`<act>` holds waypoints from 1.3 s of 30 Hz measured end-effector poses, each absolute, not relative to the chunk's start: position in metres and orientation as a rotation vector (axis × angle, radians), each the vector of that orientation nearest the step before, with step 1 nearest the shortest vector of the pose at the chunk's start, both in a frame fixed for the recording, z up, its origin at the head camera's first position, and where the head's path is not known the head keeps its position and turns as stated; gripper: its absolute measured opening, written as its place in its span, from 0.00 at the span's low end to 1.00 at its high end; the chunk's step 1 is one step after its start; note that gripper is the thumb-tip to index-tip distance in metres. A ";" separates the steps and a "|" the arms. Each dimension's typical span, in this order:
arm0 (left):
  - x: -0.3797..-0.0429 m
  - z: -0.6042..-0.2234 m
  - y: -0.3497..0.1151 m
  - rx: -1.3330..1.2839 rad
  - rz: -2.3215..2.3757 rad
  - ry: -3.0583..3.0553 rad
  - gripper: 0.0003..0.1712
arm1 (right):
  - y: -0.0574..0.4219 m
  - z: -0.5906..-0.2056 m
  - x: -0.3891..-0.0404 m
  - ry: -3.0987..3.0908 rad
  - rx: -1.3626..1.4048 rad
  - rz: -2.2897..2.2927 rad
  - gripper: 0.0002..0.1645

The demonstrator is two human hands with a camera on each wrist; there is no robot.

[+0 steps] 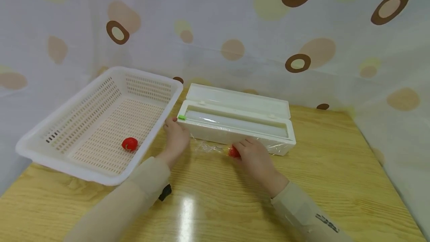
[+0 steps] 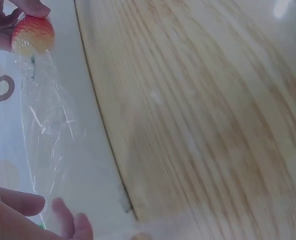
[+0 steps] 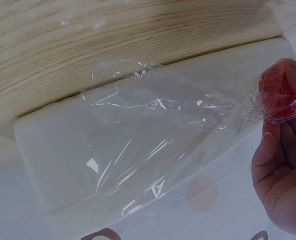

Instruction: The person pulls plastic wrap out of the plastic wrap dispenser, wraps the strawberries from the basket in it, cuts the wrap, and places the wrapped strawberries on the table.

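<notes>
A long white cling film dispenser (image 1: 240, 135) stands at the back of the table with its lid raised and a film roll (image 1: 235, 122) inside. My right hand (image 1: 253, 156) grips a small red-and-yellow strawberry-like fruit (image 3: 276, 92) at the front of the dispenser, thumb and fingers pressed round it. Clear film (image 2: 45, 110) wraps the fruit and trails, crumpled, toward the left end. There my left hand (image 1: 177, 137) has its fingertips at the dispenser's corner, beside a green tab (image 1: 181, 117). In the left wrist view its thumb and fingers (image 2: 63, 215) stand apart near the film.
To the left sits a white slotted basket (image 1: 97, 176) holding a red fruit (image 1: 129, 144). A small black object (image 1: 165, 192) lies partly behind the left sleeve. Patterned cloth (image 1: 215, 29) hangs behind the wooden table (image 1: 336, 182).
</notes>
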State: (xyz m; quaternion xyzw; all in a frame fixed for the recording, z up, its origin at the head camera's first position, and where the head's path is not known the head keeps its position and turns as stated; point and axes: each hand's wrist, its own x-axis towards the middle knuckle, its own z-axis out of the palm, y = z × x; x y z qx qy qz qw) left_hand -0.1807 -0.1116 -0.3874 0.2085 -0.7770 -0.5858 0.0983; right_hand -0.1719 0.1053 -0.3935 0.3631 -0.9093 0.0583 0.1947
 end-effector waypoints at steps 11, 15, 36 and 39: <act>-0.185 -0.396 -0.113 0.751 -1.776 -2.243 0.40 | 0.105 -0.397 -0.171 -2.543 1.038 0.138 0.19; -0.187 -0.399 -0.116 0.769 -1.784 -2.261 0.35 | 0.103 -0.402 -0.171 -2.522 1.091 0.092 0.17; -0.192 -0.401 -0.117 0.685 -1.745 -2.279 0.32 | 0.060 -0.363 -0.197 -2.733 1.030 -0.036 0.13; -0.192 -0.404 -0.116 0.673 -1.762 -2.256 0.29 | 0.030 -0.349 -0.208 -2.802 1.055 0.005 0.17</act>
